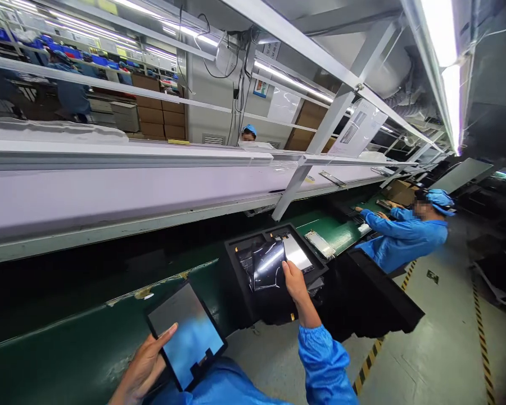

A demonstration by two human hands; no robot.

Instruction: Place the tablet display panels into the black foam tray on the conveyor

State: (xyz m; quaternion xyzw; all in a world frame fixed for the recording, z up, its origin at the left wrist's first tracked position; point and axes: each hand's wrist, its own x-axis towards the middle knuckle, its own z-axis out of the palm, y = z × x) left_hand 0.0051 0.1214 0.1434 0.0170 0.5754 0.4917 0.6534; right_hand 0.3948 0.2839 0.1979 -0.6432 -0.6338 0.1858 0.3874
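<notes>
The left hand (145, 365) had its fingers spread under a dark screen panel (188, 336), thumb across its edge, above the green tabletop (67, 354). The right hand (296, 283) pinched a shiny film sheet (269, 263) over a black tray (274, 253). A co-worker (400, 233) leaned nearby.

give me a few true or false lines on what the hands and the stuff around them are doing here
1. The left hand holds a dark tablet-like panel. True.
2. The right hand rests on the green conveyor belt. False: it reaches into the black tray and touches a shiny film sheet.
3. A co-worker in blue sits farther along the belt. True.
4. The panel in the left hand lies inside the black tray. False: it is held apart from the tray, over the belt's edge.
5. Both sleeves of the person are red. False: the right sleeve is blue.
</notes>
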